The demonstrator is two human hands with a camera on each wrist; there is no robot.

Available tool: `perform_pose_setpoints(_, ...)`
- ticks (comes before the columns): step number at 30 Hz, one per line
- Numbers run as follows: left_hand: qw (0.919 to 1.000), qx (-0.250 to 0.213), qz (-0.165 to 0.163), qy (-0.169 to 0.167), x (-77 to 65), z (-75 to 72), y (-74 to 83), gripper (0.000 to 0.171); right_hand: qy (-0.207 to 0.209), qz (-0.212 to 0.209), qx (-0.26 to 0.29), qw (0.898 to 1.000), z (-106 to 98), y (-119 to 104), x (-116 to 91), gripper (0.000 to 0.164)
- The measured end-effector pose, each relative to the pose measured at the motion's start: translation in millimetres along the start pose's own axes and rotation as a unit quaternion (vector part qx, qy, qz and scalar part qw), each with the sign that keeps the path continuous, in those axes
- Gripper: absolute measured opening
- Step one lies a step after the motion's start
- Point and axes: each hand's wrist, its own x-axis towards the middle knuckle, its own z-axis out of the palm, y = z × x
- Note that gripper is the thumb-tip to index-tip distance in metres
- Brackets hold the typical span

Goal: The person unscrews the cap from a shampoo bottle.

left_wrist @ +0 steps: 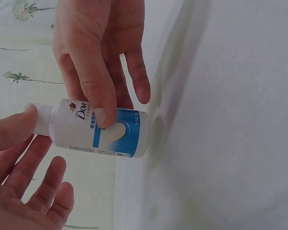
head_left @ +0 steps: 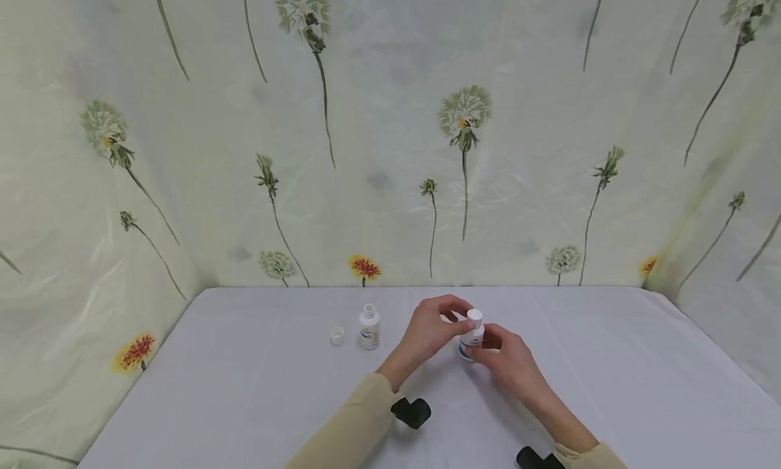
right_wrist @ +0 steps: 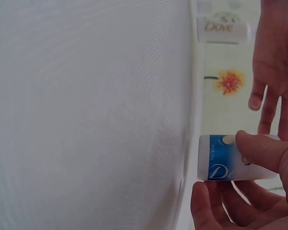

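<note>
A small white Dove bottle [head_left: 469, 343] with a blue lower label stands upright between my hands. My left hand [head_left: 434, 328] pinches its white cap [left_wrist: 43, 119] between thumb and fingers, the cap sitting on the neck. Lower down, my right hand [head_left: 511, 362] holds the bottle's body, its thumb [left_wrist: 97, 91] lying across the label. Whether the base touches the table or hovers just over it, I cannot tell. Left of my hands, a second white Dove bottle [head_left: 369, 330] stands with its neck uncovered. A loose white cap [head_left: 337, 336] lies beside that bottle.
White cloth covers the table [head_left: 256, 388]. Behind it hangs a pale backdrop [head_left: 384, 150] printed with dandelions and orange flowers, which continues along both sides. A black device [head_left: 412, 413] sits at my left wrist, and another black device [head_left: 538, 458] at my right wrist.
</note>
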Motion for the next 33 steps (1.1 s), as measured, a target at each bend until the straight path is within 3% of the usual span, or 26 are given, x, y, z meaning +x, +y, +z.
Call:
perform_pose_setpoints(8,0.9997,-0.021,0.011,-0.002,-6.2,-8.4,4.3,0.018,0.005,-0.024,-0.009,1.000,1.6,-7.2,-4.4,0.041)
perform_pose_setpoints(18,0.9999,-0.014,0.008,0.000,-14.8,-17.9,6.6,0.018,0.002,-0.028,0.010,1.000,5.6,-16.5,-11.8,0.041)
perform_pose_setpoints(27,0.9995,-0.015,0.028,-0.008,-26.5,-27.5,9.1,0.018,0.002,-0.033,0.024,0.999,12.5,-23.0,-20.6,0.039)
perform_pose_setpoints(33,0.9998,-0.006,0.020,-0.006,-32.2,-32.9,12.1,0.017,-0.001,-0.029,0.029,0.999,16.1,-29.0,-23.9,0.039)
